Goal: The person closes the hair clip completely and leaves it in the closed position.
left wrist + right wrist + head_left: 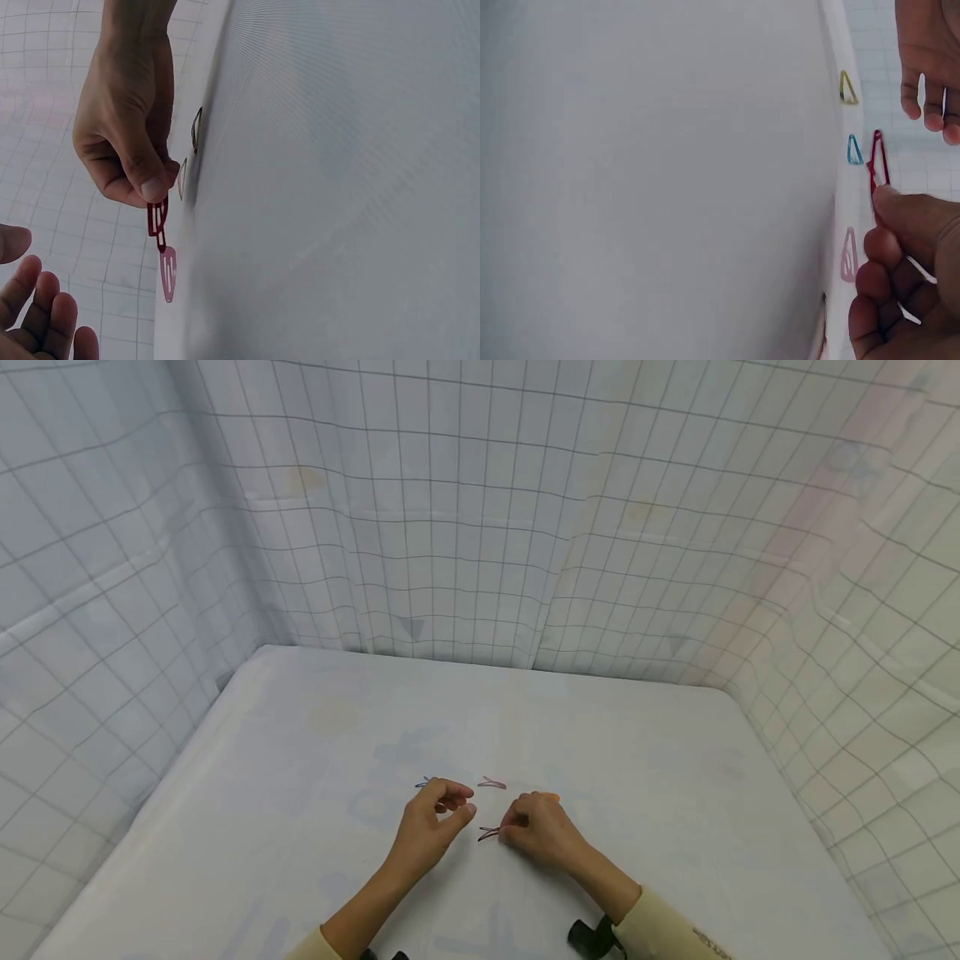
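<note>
My right hand [543,831] pinches a dark red snap hair clip [878,161] between thumb and fingers. The clip looks sprung, its two arms spread apart in the right wrist view. Facing it is my left hand [426,825], fingers loosely bent and nothing between them. A pink hair clip [492,783] lies on the white table [637,743] just beyond the gap between the hands. Behind the left fingers a blue hair clip [422,783] is partly hidden. Something orange [551,797] peeks out behind the right hand.
A yellow hair clip [847,88] shows past the teal one [855,150] in the right wrist view. Gridded white cloth [450,527] hangs around the table's back and sides. Dark devices [592,937] sit by the wrists.
</note>
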